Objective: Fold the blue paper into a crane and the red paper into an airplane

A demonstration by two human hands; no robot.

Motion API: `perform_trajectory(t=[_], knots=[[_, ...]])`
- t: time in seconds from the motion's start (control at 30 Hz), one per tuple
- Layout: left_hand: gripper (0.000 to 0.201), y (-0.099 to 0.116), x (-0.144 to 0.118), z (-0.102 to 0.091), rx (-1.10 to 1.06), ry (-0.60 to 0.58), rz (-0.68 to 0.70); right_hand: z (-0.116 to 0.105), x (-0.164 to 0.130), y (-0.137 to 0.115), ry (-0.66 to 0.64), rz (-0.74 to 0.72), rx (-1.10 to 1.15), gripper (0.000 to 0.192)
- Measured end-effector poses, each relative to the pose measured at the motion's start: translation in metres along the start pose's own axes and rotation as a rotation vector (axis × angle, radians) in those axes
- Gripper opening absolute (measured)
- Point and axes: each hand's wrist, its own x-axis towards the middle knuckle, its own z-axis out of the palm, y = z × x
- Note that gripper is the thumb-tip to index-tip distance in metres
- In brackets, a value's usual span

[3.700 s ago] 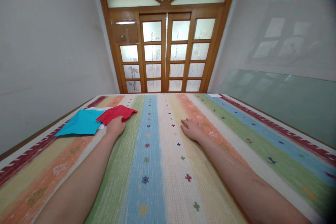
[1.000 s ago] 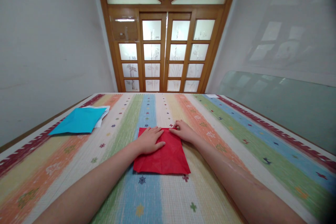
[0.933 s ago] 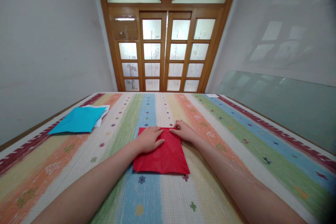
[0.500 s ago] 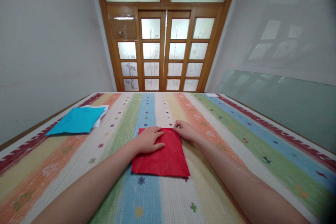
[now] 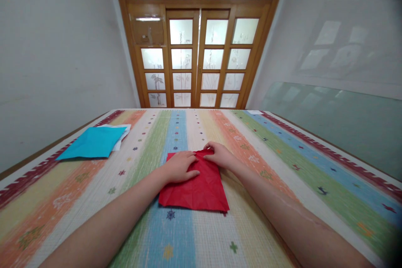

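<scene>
Head view: fingers [image 5: 211, 157] of the right hand [image 5: 223, 155] curled into what looks like a pinch, thumb on top and forefinger just beyond, with the far edge of a creased, squarish sheet of red paper [image 5: 201, 191] bunched between; tightness of that hold impossible to tell; on the sheet's far left part, spread flat and gripping nothing, the left hand [image 5: 179, 168], palm down, thumb angled away, fingertips aimed at the right hand and a little short of it; both hands in contact, left over the face, right nearer the far right corner; from the right fingers, most of the red sheet lying towards the body and to the left, near edge roughly crosswise; no clear long axis to be read at this slant.

Behind the fingers, right wrist low, right forearm [image 5: 273, 201] slanting in from the lower right; left forearm [image 5: 122, 209] slanting in from the lower left, near mirror fashion; beneath all, a cloth-covered table striped in many colours [image 5: 179, 234]; farther out, to the left and well apart from both hands, a flat bright-blue sheet [image 5: 94, 142] partly over a white one [image 5: 122, 137]; beyond the table, wood-framed glass doors [image 5: 195, 63].
</scene>
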Motion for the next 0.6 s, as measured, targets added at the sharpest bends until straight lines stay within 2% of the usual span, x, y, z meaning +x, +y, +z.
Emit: perform_trajectory(t=[0.13,0.37,0.6], knots=[[0.051,-0.0018,0.0001,0.0003,-0.006,-0.001,-0.015,0.0003,-0.0008,-0.0022,-0.026,-0.014,-0.014,0.037],[0.058,-0.0076,-0.0004,0.0019,0.035,0.009,-0.046,0.0019,-0.0018,-0.0018,-0.036,0.005,-0.069,0.015],[0.064,-0.0094,-0.002,0.0048,0.033,-0.027,-0.029,0.0066,-0.0056,-0.0016,0.037,0.068,-0.154,0.015]])
